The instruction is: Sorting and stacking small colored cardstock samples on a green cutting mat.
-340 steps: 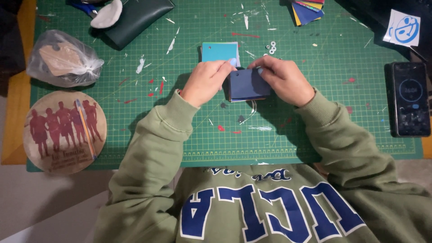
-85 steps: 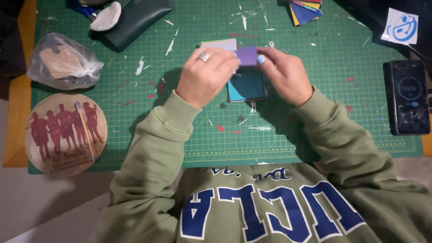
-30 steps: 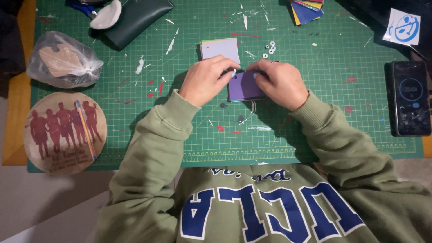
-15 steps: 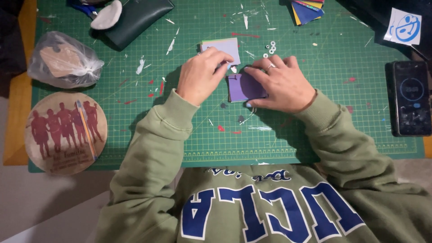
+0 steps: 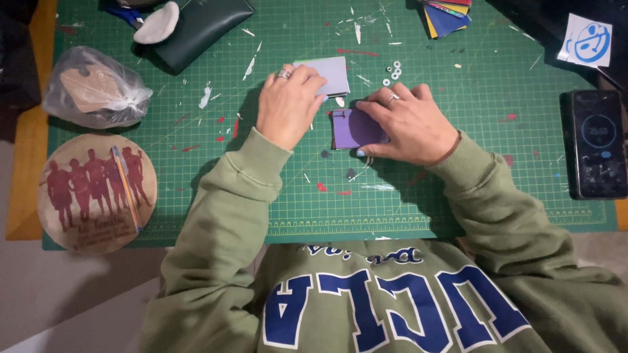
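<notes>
Green cutting mat (image 5: 458, 189) with purple folded paper (image 5: 353, 128), pale card (image 5: 333, 73), phone (image 5: 596, 144), round wooden plaque (image 5: 97, 193).

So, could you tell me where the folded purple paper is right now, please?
In the head view, the folded purple paper lies on the green cutting mat just right of centre, pressed under the right hand, with the pale blue sheet just above it under the left hand.

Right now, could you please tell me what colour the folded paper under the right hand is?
Purple; the folded paper shows best in the head view.
</notes>
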